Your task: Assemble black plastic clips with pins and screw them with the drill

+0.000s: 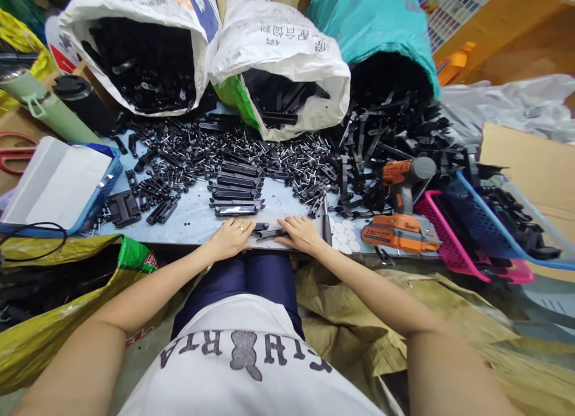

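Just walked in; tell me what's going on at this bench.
A person, left grip and right grip, holds a slim black plastic-looking part at the front edge of the pale-blue tabletop. Beyond lies a row of long black pieces, with a heap of small black parts and silvery pins behind it. An orange-and-black cordless drill sits to the right, untouched.

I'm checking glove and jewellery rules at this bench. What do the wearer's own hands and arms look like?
The left hand is ungloved, with a gold-coloured ring. The right hand is ungloved too, with no ring visible. No sleeve shows on the left forearm or right forearm.
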A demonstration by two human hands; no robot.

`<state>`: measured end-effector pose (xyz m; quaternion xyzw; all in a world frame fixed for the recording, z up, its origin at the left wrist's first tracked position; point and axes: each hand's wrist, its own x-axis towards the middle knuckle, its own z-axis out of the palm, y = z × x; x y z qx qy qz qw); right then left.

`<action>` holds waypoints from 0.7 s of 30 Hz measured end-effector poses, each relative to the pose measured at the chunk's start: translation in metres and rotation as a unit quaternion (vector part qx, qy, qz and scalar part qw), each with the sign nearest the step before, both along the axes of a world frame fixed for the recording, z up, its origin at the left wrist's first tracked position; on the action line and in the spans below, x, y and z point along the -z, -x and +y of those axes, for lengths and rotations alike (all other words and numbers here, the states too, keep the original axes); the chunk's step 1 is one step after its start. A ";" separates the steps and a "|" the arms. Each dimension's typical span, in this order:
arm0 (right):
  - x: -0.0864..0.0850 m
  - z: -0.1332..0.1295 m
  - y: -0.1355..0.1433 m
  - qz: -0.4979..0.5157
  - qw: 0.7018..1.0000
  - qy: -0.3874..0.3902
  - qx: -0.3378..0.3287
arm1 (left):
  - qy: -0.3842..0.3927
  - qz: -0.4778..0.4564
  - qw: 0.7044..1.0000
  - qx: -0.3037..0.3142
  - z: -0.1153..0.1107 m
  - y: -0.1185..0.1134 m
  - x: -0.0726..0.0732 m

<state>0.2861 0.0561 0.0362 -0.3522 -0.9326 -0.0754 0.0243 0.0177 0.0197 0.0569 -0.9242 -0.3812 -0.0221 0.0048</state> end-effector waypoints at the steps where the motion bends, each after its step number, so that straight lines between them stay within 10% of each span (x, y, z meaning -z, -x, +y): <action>1: -0.001 0.000 0.001 -0.011 1.000 0.012 0.004 | 0.001 0.002 1.000 0.000 0.002 0.001 0.001; 6: -0.018 0.002 -0.009 0.032 0.990 -0.001 0.137 | -0.009 -0.036 0.999 -0.002 0.007 0.002 0.007; 12: -0.023 -0.005 -0.049 0.026 0.839 0.062 0.539 | -0.036 -0.091 0.995 -0.016 -0.005 -0.005 0.012; 16: -0.033 -0.015 -0.062 0.077 0.803 0.080 0.586 | -0.041 -0.086 0.995 -0.032 -0.009 -0.008 0.009; 21: -0.085 -0.041 -0.049 0.266 0.811 0.173 0.491 | -0.031 -0.092 0.994 -0.041 -0.009 -0.008 0.008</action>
